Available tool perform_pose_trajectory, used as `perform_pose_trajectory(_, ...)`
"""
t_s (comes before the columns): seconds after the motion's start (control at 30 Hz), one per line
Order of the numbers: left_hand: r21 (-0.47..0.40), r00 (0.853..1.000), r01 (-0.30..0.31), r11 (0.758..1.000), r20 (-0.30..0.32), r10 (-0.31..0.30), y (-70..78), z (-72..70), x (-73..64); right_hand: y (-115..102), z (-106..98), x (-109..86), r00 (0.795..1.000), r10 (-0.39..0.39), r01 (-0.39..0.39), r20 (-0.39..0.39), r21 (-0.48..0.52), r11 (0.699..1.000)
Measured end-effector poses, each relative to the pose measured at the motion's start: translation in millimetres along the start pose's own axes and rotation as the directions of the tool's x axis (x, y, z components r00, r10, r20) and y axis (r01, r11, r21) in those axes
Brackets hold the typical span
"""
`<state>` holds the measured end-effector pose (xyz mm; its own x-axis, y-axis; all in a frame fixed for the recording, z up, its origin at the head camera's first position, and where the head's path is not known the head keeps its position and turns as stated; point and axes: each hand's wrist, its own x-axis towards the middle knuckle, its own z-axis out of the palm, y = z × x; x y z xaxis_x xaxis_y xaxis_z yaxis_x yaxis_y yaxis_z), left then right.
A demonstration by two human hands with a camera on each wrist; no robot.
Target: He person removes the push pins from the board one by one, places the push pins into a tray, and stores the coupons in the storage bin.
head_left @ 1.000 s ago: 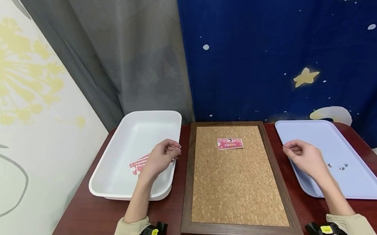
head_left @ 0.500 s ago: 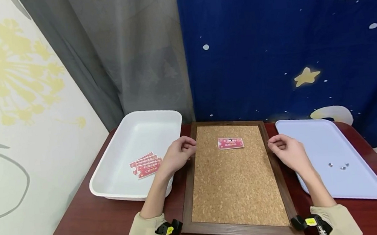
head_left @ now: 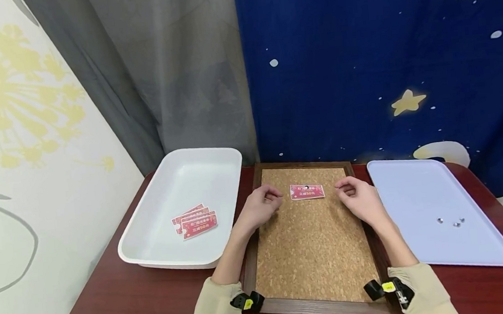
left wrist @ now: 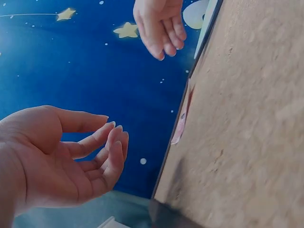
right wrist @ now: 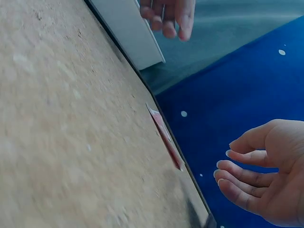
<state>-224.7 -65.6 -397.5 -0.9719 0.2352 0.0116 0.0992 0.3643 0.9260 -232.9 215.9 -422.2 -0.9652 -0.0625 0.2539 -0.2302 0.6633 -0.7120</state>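
Note:
A red-and-white paper coupon (head_left: 307, 192) lies on the upper part of a wood-framed corkboard (head_left: 315, 252), with a small dark pin at its top edge. My left hand (head_left: 261, 207) is over the board just left of the coupon, its fingers loosely curled. To the right of the coupon my right hand (head_left: 361, 201) hovers in a similar loose curl. Both wrist views show nothing between the fingers of the left hand (left wrist: 71, 164) or the right hand (right wrist: 270, 175). Seen edge-on in the right wrist view, the coupon (right wrist: 165, 136) lifts slightly off the cork.
On the left stands a white tub (head_left: 190, 178) holding several overlapping coupons (head_left: 200, 225). A pale blue tray (head_left: 411, 187) on the right holds a few small shiny pins (head_left: 456, 224). Curtains hang close behind the table (head_left: 124, 300).
Both hands have moved inward over the corkboard, the left from above the tub and the right from above the tray. The coupons and pins have stayed put.

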Motion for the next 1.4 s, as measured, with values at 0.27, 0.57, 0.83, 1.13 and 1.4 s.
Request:
perform_pose_trajectory(0.27, 0.014, 0.998, 0.051, 0.999, -0.028, -0.05, -12.0, 13.0, 14.7, -3.3, 23.2, 10.5, 1.0, -0.026, 0.026, 0.013, -0.003, 1.0)
perform_pose_trajectory(0.57, 0.063, 0.993, 0.111, 0.992, -0.051, -0.108, -26.8, 29.2, 35.6, -0.7, 46.8, 25.7, 0.995, -0.07, 0.067, 0.064, 0.041, 0.997)
perform_pose_trajectory(0.83, 0.129, 0.99, 0.133, 0.983, -0.057, -0.127, -37.4, 33.5, 54.8, 2.8, 57.7, 34.2, 0.994, -0.036, 0.037, 0.104, -0.004, 0.999)
perform_pose_trajectory(1.13, 0.033, 0.983, 0.179, 0.983, -0.052, -0.177, -42.6, 39.8, 72.4, 3.9, 67.4, 44.6, 0.997, 0.026, -0.02, 0.067, -0.085, 0.996)
perform_pose_trajectory(1.4, -0.002, 0.985, 0.162, 0.987, -0.059, -0.162, -43.4, 43.1, 76.8, 3.9, 72.0, 51.2, 0.997, 0.061, -0.058, 0.04, -0.075, 0.995)
